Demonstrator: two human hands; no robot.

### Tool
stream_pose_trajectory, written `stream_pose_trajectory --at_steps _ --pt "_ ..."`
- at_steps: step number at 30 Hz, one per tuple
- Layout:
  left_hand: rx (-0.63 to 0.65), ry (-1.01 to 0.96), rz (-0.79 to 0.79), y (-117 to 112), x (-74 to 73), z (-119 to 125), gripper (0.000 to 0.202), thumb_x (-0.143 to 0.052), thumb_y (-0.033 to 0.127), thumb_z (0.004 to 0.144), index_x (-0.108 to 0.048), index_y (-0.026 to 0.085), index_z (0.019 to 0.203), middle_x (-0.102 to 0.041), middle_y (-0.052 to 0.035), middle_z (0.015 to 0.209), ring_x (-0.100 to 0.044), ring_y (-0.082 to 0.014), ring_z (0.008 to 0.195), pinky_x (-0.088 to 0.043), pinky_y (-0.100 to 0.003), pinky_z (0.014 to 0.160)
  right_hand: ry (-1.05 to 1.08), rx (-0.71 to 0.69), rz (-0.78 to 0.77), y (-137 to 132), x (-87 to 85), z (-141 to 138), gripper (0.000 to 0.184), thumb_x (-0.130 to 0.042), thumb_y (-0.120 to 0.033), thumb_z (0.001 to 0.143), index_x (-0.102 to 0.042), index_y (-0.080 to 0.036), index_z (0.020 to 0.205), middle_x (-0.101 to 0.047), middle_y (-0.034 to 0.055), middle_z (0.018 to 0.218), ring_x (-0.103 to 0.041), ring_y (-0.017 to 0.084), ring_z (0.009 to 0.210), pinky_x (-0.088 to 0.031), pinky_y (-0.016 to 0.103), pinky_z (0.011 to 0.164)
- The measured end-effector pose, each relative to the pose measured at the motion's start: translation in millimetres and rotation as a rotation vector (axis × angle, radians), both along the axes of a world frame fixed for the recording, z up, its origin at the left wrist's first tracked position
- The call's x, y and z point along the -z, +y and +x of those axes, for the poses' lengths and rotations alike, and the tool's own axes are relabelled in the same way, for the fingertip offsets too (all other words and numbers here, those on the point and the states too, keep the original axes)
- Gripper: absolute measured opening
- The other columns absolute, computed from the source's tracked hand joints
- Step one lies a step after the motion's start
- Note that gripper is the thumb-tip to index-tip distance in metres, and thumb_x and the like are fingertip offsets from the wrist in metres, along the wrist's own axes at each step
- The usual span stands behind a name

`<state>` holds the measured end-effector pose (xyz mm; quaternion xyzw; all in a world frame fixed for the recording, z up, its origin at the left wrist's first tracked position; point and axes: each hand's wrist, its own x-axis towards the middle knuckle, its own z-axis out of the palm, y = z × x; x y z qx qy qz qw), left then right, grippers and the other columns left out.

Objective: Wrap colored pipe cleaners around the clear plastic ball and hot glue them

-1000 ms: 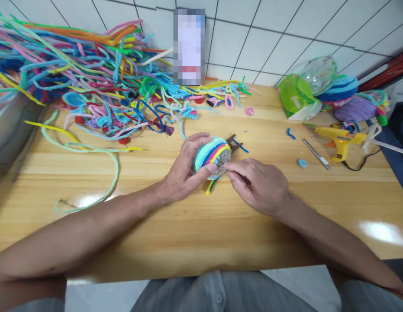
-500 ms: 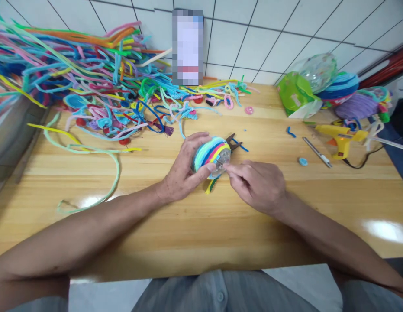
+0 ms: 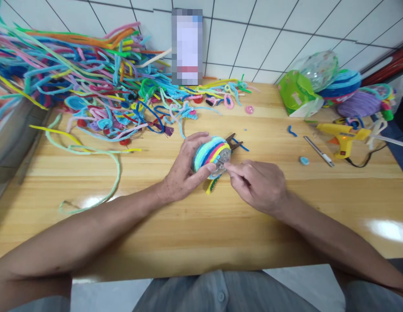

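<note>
My left hand [image 3: 185, 171] is wrapped round a ball [image 3: 206, 151] wound with stripes of fuzzy pipe cleaner in light blue, green, dark blue, pink and yellow. The ball's right end is bare and looks like clear plastic. Against that bare end rests the index fingertip of my right hand [image 3: 258, 184], its other fingers curled in; whether anything small is inside them is hidden. Under the ball lie pliers, with dark jaws [image 3: 233, 142] poking out above and a yellow-green handle [image 3: 210, 186] below. A short blue pipe cleaner piece [image 3: 243, 146] lies by the jaws.
Loose pipe cleaners [image 3: 91, 78] pile up at the back left. A phone [image 3: 187, 47] leans on the tiled wall. On the right are a yellow glue gun [image 3: 346, 134], a craft knife [image 3: 319, 151], a blue disc [image 3: 304, 160], a green packet [image 3: 294, 93] and wrapped balls [image 3: 342, 86].
Both hands and the ball stay almost in place, the right index fingertip still on the bare end. The view has shifted very slightly.
</note>
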<state>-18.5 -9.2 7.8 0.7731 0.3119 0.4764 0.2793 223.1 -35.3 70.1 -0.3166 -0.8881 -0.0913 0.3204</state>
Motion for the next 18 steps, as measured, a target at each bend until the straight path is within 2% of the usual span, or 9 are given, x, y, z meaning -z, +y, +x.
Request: stream_pose_trajectory --at_steps 10,13,18 --pt "-0.01 0.032 -0.006 0.0 -0.9 -2.0 0.055 -0.062 0.047 0.111 -0.044 0.028 0.16 -0.054 -0.0178 0.162 -0.051 -0.0327 0.158 -0.047 -0.059 0.131 0.038 -0.024 -0.017 4.2 6.6 1.8 0.023 -0.065 -0.009 0.1 -0.071 -0.021 0.119 -0.076 -0.0042 0.076 -0.065 0.012 0.059 -0.045 0.029 0.056" --pt "-0.013 0.04 -0.012 0.0 -1.3 -2.3 0.055 -0.061 0.048 0.111 -0.044 0.027 0.16 -0.054 -0.0179 0.162 -0.051 -0.0326 0.158 -0.048 -0.058 0.131 0.065 -0.024 0.002 6.4 10.1 1.6 0.021 -0.064 -0.009 0.102 -0.071 -0.022 0.117 -0.076 -0.0048 0.074 -0.061 0.011 0.056 -0.044 0.028 0.056" --pt "-0.009 0.037 -0.005 0.2 -0.6 -1.9 0.054 -0.061 0.048 0.112 -0.044 0.027 0.159 -0.053 -0.0178 0.162 -0.051 -0.0319 0.158 -0.048 -0.057 0.131 0.092 -0.039 0.055 9.4 15.9 0.2 0.018 -0.066 -0.009 0.101 -0.071 -0.02 0.114 -0.074 -0.0047 0.072 -0.064 0.012 0.058 -0.046 0.027 0.057"
